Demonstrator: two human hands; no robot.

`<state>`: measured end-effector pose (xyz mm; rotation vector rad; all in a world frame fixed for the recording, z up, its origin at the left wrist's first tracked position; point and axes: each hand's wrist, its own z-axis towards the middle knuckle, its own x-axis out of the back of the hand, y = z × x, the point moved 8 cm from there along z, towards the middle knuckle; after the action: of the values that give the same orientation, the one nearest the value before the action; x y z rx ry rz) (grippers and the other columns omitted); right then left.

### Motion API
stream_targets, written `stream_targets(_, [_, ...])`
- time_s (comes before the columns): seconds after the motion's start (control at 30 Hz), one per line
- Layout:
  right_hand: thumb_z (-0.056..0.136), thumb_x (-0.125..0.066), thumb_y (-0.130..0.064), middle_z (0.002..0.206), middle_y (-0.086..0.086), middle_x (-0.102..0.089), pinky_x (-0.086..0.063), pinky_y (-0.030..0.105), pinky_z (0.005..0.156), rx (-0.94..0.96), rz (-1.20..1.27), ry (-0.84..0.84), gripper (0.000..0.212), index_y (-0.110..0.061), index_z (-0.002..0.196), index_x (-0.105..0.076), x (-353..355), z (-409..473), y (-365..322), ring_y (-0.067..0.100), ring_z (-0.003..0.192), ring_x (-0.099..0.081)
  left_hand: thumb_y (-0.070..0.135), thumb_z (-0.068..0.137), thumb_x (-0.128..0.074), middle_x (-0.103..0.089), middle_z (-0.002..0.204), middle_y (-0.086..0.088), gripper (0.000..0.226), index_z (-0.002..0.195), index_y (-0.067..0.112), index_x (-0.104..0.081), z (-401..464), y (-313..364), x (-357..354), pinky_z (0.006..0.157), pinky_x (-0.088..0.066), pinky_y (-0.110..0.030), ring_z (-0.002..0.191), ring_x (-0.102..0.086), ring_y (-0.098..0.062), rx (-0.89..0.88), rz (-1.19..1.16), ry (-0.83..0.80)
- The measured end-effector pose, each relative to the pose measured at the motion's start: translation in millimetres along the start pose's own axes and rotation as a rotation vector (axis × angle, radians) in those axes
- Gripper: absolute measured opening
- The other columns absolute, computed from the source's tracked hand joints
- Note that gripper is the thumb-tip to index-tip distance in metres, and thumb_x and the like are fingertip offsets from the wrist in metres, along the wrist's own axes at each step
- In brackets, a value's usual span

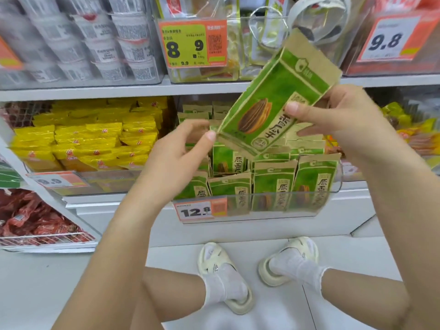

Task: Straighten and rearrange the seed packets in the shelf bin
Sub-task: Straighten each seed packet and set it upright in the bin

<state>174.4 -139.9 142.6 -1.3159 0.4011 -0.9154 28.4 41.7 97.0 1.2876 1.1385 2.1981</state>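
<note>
Mid-rearranging: one seed packet (pixel 273 101) lifted out, tilted, pinched at its lower corner by the left hand (pixel 183 151) and along its side by the right hand (pixel 333 120). Below both hands, the clear bin (pixel 331 189) of upright packets (pixel 269 184). Next, probably: square it and slot it into a row. Shop shelf (pixel 119 90), pale floor (pixel 47 282) underneath.

Bright, even light fills the scene, with only faint shadows on the pale floor (pixel 345 306). Glare streaks the clear bin fronts (pixel 273 198) and the upper-left cups (pixel 78 44), which look smeared. Shelf edges (pixel 83 92) bow near the frame's borders from wide-angle distortion. Fine print is soft throughout.
</note>
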Motion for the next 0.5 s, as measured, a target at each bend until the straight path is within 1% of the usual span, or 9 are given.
stream_targets(0.03, [0.083, -0.069, -0.02, 0.088, -0.006, -0.074, -0.056, 0.024, 0.069, 0.016, -0.013, 0.03, 0.011, -0.024, 0.093, -0.067, 4, 7, -1, 0.011, 0.085, -0.07, 0.038, 0.1, -0.051, -0.064, 0.125, 0.009, 0.034, 0.13, 0.024, -0.058, 1, -6, 0, 0.095, -0.048, -0.03, 0.112, -0.06, -0.002, 0.0, 0.118, 0.006])
stream_targets(0.1, [0.085, -0.069, -0.019, 0.09, -0.004, -0.073, -0.056, 0.024, 0.069, 0.026, -0.043, 0.05, 0.01, -0.025, 0.092, -0.066, 4, 18, 3, 0.013, 0.085, -0.069, 0.039, 0.099, -0.05, -0.063, 0.127, 0.005, 0.036, 0.129, 0.021, -0.061, -1, -16, -13, 0.1, -0.046, -0.038, 0.119, -0.056, -0.012, -0.029, 0.26, -0.061])
stream_targets(0.17, [0.085, -0.07, -0.018, 0.091, -0.006, -0.073, -0.055, 0.022, 0.068, 0.016, -0.103, 0.015, 0.011, -0.026, 0.091, -0.067, -6, 27, 11, 0.008, 0.083, -0.068, 0.04, 0.098, -0.048, -0.064, 0.126, 0.004, 0.034, 0.121, 0.022, -0.066, -7, -25, -28, 0.102, -0.042, -0.038, 0.12, -0.054, -0.016, -0.062, 0.344, -0.132])
stream_targets(0.2, [0.085, -0.07, -0.017, 0.09, -0.007, -0.072, -0.055, 0.02, 0.067, 0.007, -0.136, -0.008, 0.011, -0.026, 0.091, -0.067, -13, 30, 16, 0.004, 0.08, -0.067, 0.042, 0.097, -0.046, -0.063, 0.126, 0.003, 0.035, 0.116, 0.023, -0.07, -11, -29, -33, 0.102, -0.04, -0.038, 0.121, -0.053, -0.018, -0.069, 0.378, -0.141])
stream_targets(0.27, [0.085, -0.071, -0.013, 0.087, -0.01, -0.072, -0.053, 0.017, 0.066, 0.001, -0.164, -0.044, 0.012, -0.022, 0.093, -0.069, -25, 35, 27, 0.001, 0.077, -0.066, 0.046, 0.093, -0.044, -0.063, 0.127, 0.001, 0.039, 0.105, 0.024, -0.074, -15, -35, -36, 0.103, -0.04, -0.045, 0.118, -0.055, -0.022, -0.072, 0.408, -0.113])
stream_targets(0.33, [0.085, -0.07, -0.012, 0.094, -0.007, -0.073, -0.053, 0.016, 0.073, -0.015, -0.19, -0.088, 0.015, -0.017, 0.099, -0.07, -34, 39, 39, 0.001, 0.084, -0.068, 0.048, 0.092, -0.04, -0.064, 0.127, 0.0, 0.045, 0.098, 0.022, -0.076, -16, -38, -36, 0.103, -0.041, -0.05, 0.117, -0.057, -0.023, -0.09, 0.4, -0.074])
stream_targets(0.4, [0.086, -0.07, -0.015, 0.101, -0.004, -0.073, -0.055, 0.021, 0.083, -0.028, -0.246, -0.14, 0.018, -0.014, 0.103, -0.071, -41, 42, 47, 0.007, 0.094, -0.069, 0.049, 0.091, -0.037, -0.064, 0.128, 0.001, 0.048, 0.098, 0.022, -0.076, -15, -40, -36, 0.105, -0.04, -0.048, 0.123, -0.055, -0.023, -0.09, 0.392, -0.079])
stream_targets(0.43, [0.086, -0.07, -0.017, 0.101, -0.005, -0.073, -0.054, 0.022, 0.085, -0.034, -0.269, -0.157, 0.018, -0.014, 0.103, -0.072, -43, 43, 50, 0.007, 0.095, -0.069, 0.05, 0.091, -0.036, -0.064, 0.129, 0.002, 0.049, 0.098, 0.023, -0.076, -15, -40, -37, 0.105, -0.039, -0.045, 0.125, -0.054, -0.023, -0.086, 0.392, -0.088])
stream_targets(0.5, [0.085, -0.071, -0.021, 0.099, -0.008, -0.073, -0.053, 0.02, 0.083, -0.031, -0.336, -0.186, 0.017, -0.018, 0.102, -0.073, -48, 46, 53, 0.002, 0.089, -0.068, 0.051, 0.09, -0.035, -0.063, 0.13, 0.002, 0.05, 0.099, 0.023, -0.076, -14, -40, -38, 0.103, -0.037, -0.041, 0.126, -0.053, -0.022, -0.08, 0.395, -0.105])
